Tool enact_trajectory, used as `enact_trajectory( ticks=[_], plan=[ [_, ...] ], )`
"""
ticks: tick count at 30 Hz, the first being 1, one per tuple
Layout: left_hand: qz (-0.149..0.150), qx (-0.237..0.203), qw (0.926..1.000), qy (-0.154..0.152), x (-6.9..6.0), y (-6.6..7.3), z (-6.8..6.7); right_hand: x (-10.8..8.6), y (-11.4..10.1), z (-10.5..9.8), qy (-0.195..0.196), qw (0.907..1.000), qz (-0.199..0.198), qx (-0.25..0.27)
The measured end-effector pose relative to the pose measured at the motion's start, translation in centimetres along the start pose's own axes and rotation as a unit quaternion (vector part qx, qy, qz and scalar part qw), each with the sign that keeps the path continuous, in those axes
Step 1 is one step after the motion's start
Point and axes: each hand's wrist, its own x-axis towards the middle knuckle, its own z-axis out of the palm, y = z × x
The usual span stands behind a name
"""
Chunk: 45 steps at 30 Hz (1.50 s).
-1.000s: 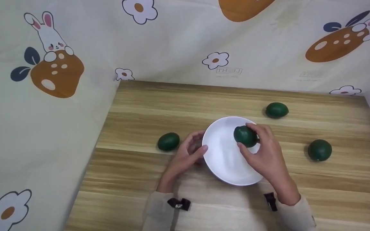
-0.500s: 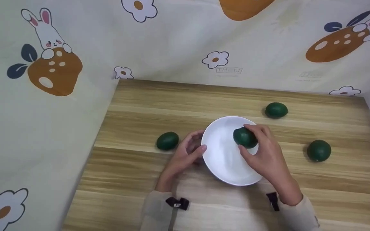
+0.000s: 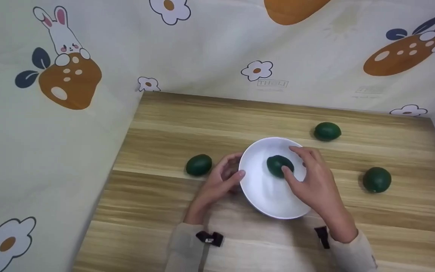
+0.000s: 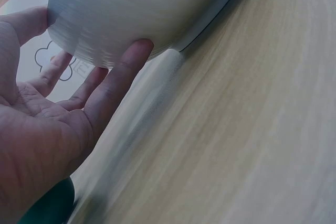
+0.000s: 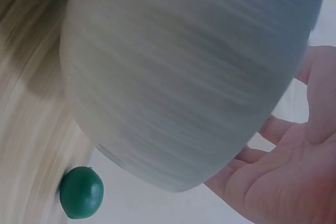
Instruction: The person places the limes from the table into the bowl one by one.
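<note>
A white bowl (image 3: 274, 196) stands on the wooden table, and a dark green fruit (image 3: 278, 165) lies inside it. The left hand (image 3: 219, 181) holds the bowl's left side, thumb at the rim; in the left wrist view its fingertips touch the outer wall of the bowl (image 4: 126, 14). Over the bowl's right side, the right hand (image 3: 313, 181) has its thumb and fingers spread apart, the thumb tip at the fruit's edge. In the right wrist view, the bowl (image 5: 184, 77) hides the right hand's (image 5: 289, 166) fingertips and the fruit inside.
One green fruit (image 3: 199, 165) lies left of the left hand. Two more green fruits lie to the right, one farther back (image 3: 327, 131) and one beyond the right hand (image 3: 377, 180). A patterned sheet (image 3: 202, 56) rises along the table's back and left edges.
The right hand's fingers have opened from the fruit, which has moved slightly left and down into the bowl. The left hand keeps its hold on the bowl.
</note>
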Motion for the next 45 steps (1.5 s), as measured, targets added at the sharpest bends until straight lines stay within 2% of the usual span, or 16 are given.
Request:
enact_trajectory(
  ticks=[7, 13, 23, 30, 37, 45],
  plan=[
    [0.009, -0.027, 0.9996, -0.01, 0.3, -0.1, -0.2, 0.1, 0.5, 0.0, 0.01, 0.9999, -0.006, -0.007],
    [0.009, -0.026, 0.9995, -0.016, 0.5, -0.1, -0.2, 0.1, 0.9, -0.3, 0.011, 0.9998, 0.001, -0.014],
    [0.0, -0.015, 0.9999, -0.002, 0.2, -0.1, -0.5, 0.2, 1.1, -0.2, -0.002, 0.9999, 0.011, -0.004],
    [-0.007, -0.016, 0.9998, -0.002, 0.4, -0.3, -0.3, 0.1, 1.5, -0.4, 0.009, 0.9999, 0.009, 0.001],
    [0.0, -0.029, 0.9994, -0.017, 0.5, -0.3, -0.2, -0.2, 2.1, -0.4, 0.041, 0.9991, -0.005, -0.009],
    [-0.005, -0.02, 0.9997, -0.008, 0.3, -0.3, -0.1, -0.2, 2.5, -0.4, 0.055, 0.9984, -0.006, 0.0]
  ],
)
